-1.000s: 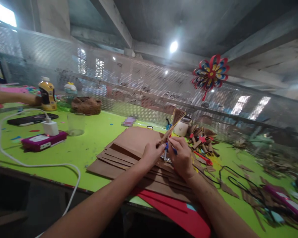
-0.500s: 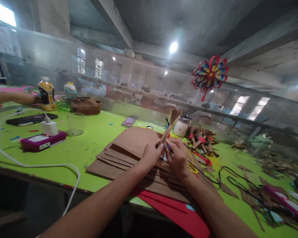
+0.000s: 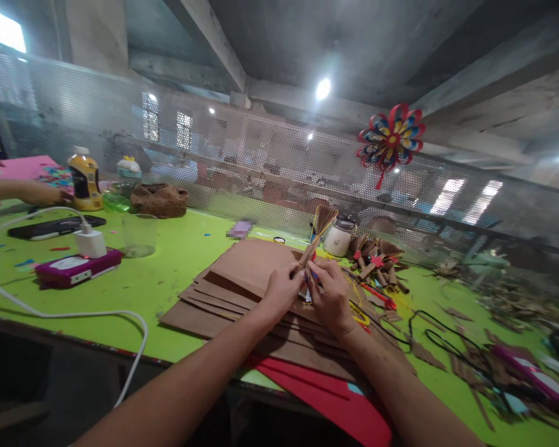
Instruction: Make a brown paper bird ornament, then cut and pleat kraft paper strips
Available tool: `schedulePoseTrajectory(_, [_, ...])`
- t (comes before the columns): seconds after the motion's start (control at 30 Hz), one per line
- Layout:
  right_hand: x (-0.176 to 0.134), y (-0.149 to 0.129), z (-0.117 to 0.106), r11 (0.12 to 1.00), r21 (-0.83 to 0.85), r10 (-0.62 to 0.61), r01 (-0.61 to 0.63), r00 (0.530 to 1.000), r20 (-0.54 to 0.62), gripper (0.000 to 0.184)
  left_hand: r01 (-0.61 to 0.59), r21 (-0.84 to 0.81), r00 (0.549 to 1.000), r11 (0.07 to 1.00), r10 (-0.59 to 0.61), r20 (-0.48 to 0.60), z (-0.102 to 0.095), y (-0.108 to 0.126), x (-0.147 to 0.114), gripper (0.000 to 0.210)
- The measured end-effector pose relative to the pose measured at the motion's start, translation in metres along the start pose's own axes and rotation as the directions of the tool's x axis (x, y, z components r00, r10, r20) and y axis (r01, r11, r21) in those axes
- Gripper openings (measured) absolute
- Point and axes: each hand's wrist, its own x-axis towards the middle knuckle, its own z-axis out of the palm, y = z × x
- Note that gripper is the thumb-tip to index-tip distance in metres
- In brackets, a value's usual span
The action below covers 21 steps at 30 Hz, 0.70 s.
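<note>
My left hand (image 3: 283, 288) is closed around the lower stem of a small broom-shaped brown paper piece (image 3: 325, 218), whose fanned top has yellow edging and points up and to the right. My right hand (image 3: 331, 295) is pinched close beside that stem. Something small and partly bluish shows at its fingertips, but fingers hide most of it. Both hands are over a stack of brown paper sheets (image 3: 261, 261), and red paper (image 3: 326, 403) sticks out under the stack at the table's front edge. To the right lie several similar brown paper pieces (image 3: 377, 261) with red stars.
A white jar (image 3: 339, 239) stands behind the hands. At left are a clear cup (image 3: 140, 239), a purple power strip (image 3: 78, 267) with a white cable, a phone (image 3: 56, 227) and a yellow bottle (image 3: 84, 183). Another person's arm (image 3: 21, 191) reaches in. Black cord (image 3: 440, 341) and scraps lie right.
My hands stay nearly in place on the paper piece, with only slight finger movement. The other person's arm has shifted, and pink paper and another hand now show at far left.
</note>
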Motion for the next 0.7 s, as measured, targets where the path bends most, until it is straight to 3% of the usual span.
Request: schedulePoseTrajectory(0.7, [0.0008, -0.0006, 0.0005, 0.999, 0.039, 0.028, -0.028, 1.0, 0.005, 0.027, 0.006, -0.056, 1.0, 0.998, -0.006, -0.009, 0.0002, -0.0025, 0.0016, 0.027])
